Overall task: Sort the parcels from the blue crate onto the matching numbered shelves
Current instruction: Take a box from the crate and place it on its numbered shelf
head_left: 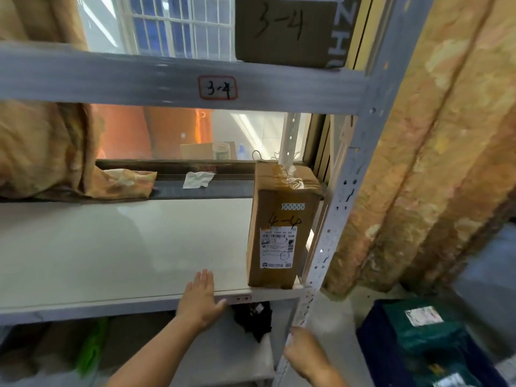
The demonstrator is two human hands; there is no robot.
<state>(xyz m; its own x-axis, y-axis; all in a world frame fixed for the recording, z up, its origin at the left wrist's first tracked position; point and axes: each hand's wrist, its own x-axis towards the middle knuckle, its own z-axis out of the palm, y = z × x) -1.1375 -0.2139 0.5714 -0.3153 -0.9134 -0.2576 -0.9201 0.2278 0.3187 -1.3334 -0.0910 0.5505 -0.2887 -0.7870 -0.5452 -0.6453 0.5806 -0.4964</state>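
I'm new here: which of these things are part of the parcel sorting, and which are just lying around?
Part of the job: box marked 4-4, box marked 3-4, shelf label 3-4, blue crate, green parcels in it, shelf post gripped by the right hand.
Lying about: crumpled paper, patterned curtain, black bundle under the shelf.

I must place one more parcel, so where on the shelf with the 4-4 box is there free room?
The white shelf board is bare from the bunched fabric at the left back across to the 4-4 box, behind the left hand lying flat on its front edge. Crowded: the right end, where the box stands beside the upright post.
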